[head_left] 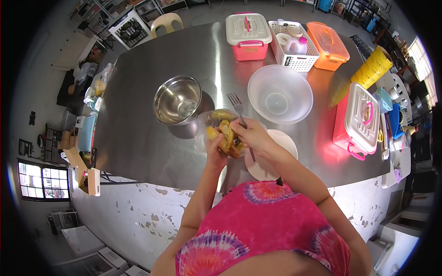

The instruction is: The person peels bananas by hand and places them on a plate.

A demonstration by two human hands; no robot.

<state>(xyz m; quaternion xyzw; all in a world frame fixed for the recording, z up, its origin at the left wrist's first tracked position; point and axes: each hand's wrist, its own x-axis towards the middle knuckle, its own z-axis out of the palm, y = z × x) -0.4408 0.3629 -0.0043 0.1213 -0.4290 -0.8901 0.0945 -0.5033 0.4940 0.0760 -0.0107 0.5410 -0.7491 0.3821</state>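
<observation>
Left hand [215,149] holding yellow fruit [225,132]; right hand [251,133] gripping fork [237,106], touching fruit. Best: steady fruit low, fork clear of left hand.

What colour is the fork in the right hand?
The fork is silver-grey; the head view shows it best.

Metal tabletop [133,92] brightly lit; white glare streak reflected near middle. Window [43,180] panes overexposed. Straight edges bowed by lens; corners blacked out.
</observation>
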